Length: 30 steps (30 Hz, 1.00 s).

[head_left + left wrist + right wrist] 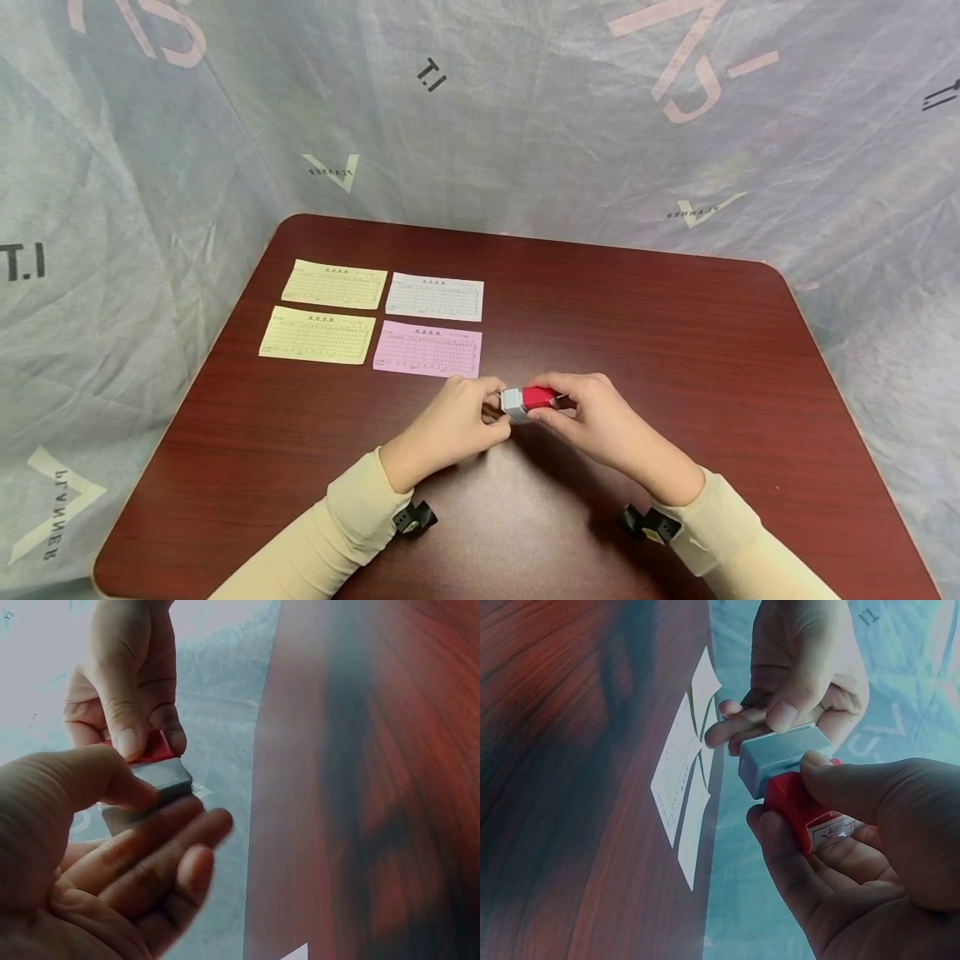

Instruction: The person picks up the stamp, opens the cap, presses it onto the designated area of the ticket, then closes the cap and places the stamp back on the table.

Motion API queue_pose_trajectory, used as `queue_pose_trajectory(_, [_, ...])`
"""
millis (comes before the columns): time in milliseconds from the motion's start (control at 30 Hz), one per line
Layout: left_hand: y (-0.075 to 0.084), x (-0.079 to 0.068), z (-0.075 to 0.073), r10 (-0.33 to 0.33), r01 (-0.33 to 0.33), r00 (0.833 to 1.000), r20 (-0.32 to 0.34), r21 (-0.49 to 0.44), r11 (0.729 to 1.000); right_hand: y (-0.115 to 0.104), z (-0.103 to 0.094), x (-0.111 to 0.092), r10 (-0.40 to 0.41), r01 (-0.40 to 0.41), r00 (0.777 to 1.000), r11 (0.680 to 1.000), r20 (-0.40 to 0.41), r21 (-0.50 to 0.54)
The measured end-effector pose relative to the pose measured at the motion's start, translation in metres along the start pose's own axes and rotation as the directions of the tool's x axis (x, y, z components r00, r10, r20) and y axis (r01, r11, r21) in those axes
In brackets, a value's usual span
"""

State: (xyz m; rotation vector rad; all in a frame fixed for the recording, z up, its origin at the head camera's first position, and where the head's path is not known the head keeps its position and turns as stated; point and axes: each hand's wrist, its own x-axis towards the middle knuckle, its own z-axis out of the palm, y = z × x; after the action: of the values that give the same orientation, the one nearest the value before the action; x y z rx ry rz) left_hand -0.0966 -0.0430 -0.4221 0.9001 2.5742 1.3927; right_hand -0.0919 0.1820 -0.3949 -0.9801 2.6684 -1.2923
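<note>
Sleeves (pixel 352 508) come first. Ahead, over the table (pixel 697 358), my left hand (pixel 452 423) pinches the grey cap (pixel 513 403) and my right hand (pixel 603 419) grips the red stamp (pixel 538 397), cap and stamp touching. Best, I judge, to keep both in line, gripped by their flat sides, any pull straight, not twisted. Beyond lie a pink slip (pixel 427 350) and a yellow slip (pixel 317 337), then a white slip (pixel 435 298) and another yellow slip (pixel 334 286).

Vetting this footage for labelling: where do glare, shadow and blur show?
Head: glare on the table between the sleeves, shadow near the right hand; left wrist: left fingers slightly blurred, sheet washed out upper left; right wrist: paper slips nearly colourless.
</note>
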Motion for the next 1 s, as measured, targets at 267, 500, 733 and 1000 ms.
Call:
queue_pose_trajectory(267, [-0.0024, 0.0027, 0.0039, -0.044, 0.044, 0.998, 0.036, 0.001, 0.999, 0.0019, 0.0017, -0.0006, 0.002, -0.002, 1.000, 1.000, -0.001, 0.002])
queue_pose_trajectory(500, [-0.0039, 0.0025, 0.0067, -0.019, 0.019, 1.000, -0.020, -0.005, 1.000, 0.0003, 0.0012, 0.0008, -0.004, 0.004, 1.000, 1.000, -0.024, 0.002])
queue_pose_trajectory(733, [-0.0045, 0.0027, 0.0081, 0.016, -0.017, 0.997, -0.075, -0.008, 1.000, 0.0005, -0.0024, 0.0007, -0.007, 0.007, 0.998, 1.000, -0.055, -0.007])
queue_pose_trajectory(1000, [-0.0050, 0.0028, 0.0047, 0.036, -0.038, 0.999, -0.037, -0.065, 0.997, 0.0007, -0.0024, 0.0012, -0.018, 0.017, 0.999, 0.999, -0.039, -0.037])
